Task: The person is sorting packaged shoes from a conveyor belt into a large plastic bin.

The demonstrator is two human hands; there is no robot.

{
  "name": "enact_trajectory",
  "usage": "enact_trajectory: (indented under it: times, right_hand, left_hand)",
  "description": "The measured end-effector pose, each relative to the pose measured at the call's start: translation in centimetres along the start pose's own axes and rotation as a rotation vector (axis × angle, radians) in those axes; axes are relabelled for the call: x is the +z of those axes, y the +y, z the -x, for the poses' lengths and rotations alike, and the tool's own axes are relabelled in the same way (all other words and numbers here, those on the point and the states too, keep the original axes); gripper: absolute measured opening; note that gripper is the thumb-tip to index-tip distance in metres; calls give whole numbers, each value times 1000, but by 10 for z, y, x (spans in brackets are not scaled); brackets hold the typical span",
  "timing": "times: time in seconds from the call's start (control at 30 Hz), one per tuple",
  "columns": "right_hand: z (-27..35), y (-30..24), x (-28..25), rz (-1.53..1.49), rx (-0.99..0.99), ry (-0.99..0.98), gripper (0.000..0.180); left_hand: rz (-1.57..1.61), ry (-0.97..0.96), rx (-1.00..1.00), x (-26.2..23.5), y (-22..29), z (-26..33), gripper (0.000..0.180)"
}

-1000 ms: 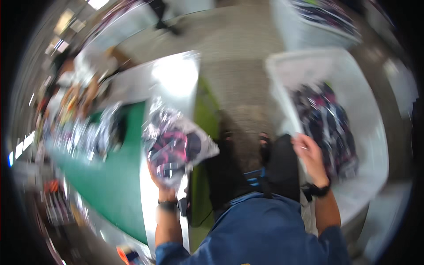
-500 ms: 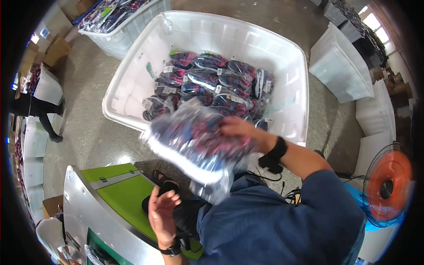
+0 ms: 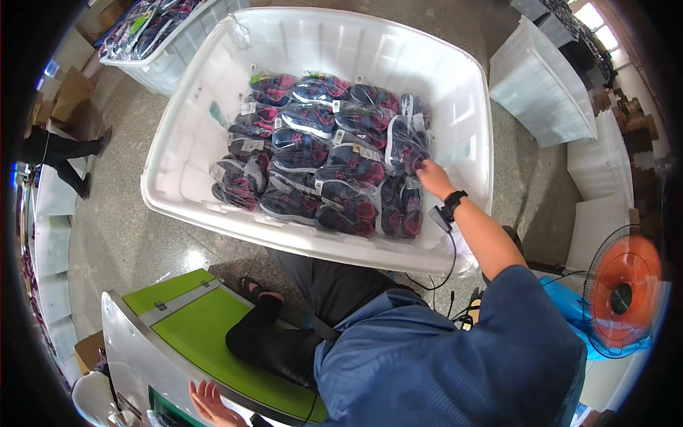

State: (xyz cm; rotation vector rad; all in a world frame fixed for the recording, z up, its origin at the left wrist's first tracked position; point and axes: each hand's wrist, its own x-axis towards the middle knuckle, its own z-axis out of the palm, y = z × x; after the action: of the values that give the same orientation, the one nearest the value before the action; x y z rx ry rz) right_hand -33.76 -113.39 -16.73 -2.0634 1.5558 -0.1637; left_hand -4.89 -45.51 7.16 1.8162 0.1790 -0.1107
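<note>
My right hand (image 3: 435,178) is over the right part of a large white plastic bin (image 3: 160,156). Its fingers are closed on the lower end of a bagged pair of shoes (image 3: 405,146), dark blue and pink with a white sole, which lies over another bagged pair. Rows of similar shoes in clear bags (image 3: 299,151) with white tags cover the bin's floor. Down at the lower left, my left hand (image 3: 212,404) holds nothing, its fingers apart, beside the silver edge of a green-panelled workbench (image 3: 213,324).
Another bin of bagged shoes (image 3: 160,67) stands at the far left. White bins (image 3: 541,82) line the right side. An orange fan (image 3: 622,292) is at the right, with cables near my feet. At the left edge, a person's legs (image 3: 71,153) show.
My right hand has carried the bagged shoes from in front of my body up and right into the bin. My left hand has dropped lower and to the left.
</note>
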Motion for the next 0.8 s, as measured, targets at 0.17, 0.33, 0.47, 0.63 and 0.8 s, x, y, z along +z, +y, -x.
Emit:
enact_trajectory:
  times: [0.17,0.33,0.47,0.63,0.8]
  right_hand:
    - [-9,-33,32,199,-60,-117,54]
    - [-60,-33,56,199,-77,-137,58]
    - [-98,-41,67,216,-196,1,52]
    - [-137,-48,68,424,-326,43,55]
    - [-170,-33,78,632,-455,70,57]
  left_hand:
    - [-53,172,-54,-58,-41,-18,53]
    - [-76,261,-123,-55,-54,-21,50]
    - [-72,325,-152,-53,-57,-22,49]
    - [-62,408,-195,-46,-61,-27,47]
    - [-119,376,-280,-66,-70,-39,44]
